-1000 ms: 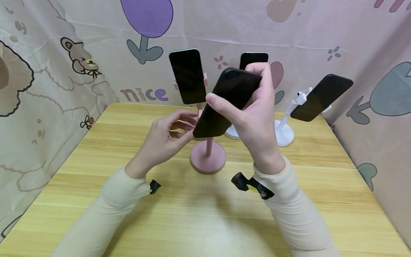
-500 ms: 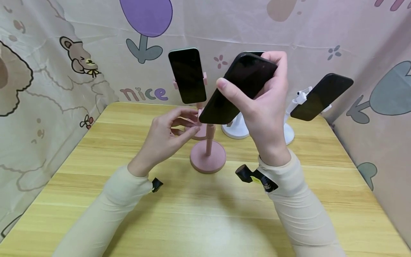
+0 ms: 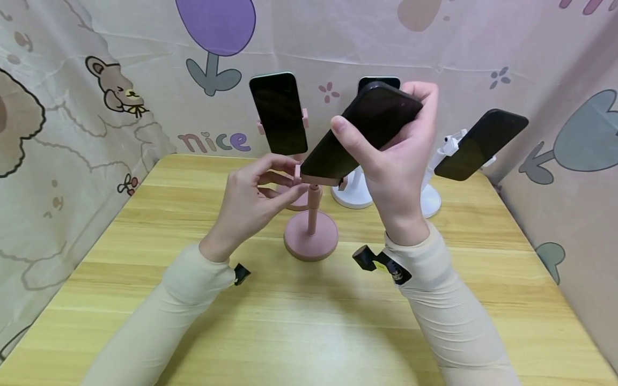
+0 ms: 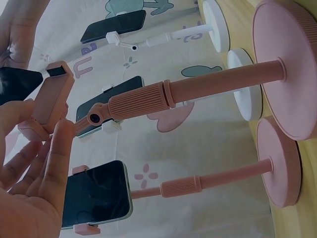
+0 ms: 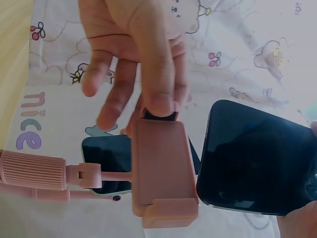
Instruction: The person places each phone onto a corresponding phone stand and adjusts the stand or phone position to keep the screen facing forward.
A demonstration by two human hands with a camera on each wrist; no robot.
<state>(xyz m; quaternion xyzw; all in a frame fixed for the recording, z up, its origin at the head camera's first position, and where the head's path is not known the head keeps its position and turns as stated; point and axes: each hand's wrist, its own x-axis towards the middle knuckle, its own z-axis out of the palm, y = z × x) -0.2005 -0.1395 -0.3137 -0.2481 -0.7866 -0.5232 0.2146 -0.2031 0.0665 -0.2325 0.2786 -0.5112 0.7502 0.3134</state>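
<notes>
My right hand grips a black smartphone by its sides, tilted, thumb along the near edge. The front pink phone stand stands upright below it. In the right wrist view the stand's holder has nothing in it, and the phone's end is right beside it. My left hand pinches one end of this holder, its thumb on the black-padded clip and the other fingers behind. In the left wrist view the stand's ribbed collar and hinge show beyond the fingers.
Behind stands another pink stand with a phone clamped in it. A white stand bears a phone, partly hidden by my right hand and its phone. At right a second white stand holds a tilted phone. A patterned cloth hangs behind the wooden table.
My right hand has moved the phone up and to the right, uncovering the front stand's holder. My left hand has shifted slightly right at the holder's end.
</notes>
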